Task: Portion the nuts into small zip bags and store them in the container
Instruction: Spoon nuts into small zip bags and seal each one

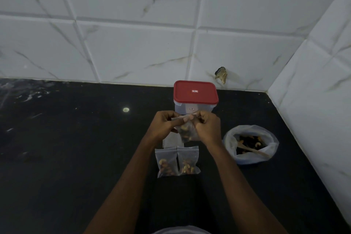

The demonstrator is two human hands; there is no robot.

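My left hand (pixel 164 124) and my right hand (pixel 208 127) both pinch the top strip of a small zip bag (pixel 187 132) with nuts in it, held above the counter. Two filled zip bags, the left zip bag (pixel 166 162) and the right zip bag (pixel 188 160), lie side by side below my hands. Some empty zip bags (pixel 171 141) lie flat under my hands. Behind stands the clear container (pixel 195 109) with its red lid (pixel 195 92) on. To the right, a large open plastic bag of mixed nuts (pixel 250 143) holds a wooden spoon (pixel 253 149).
The black counter (pixel 76 148) meets the white marble-tiled wall (pixel 133 43) at the back and a side wall (pixel 319 91) on the right. A chipped hole (pixel 221 74) marks the back wall behind the container.
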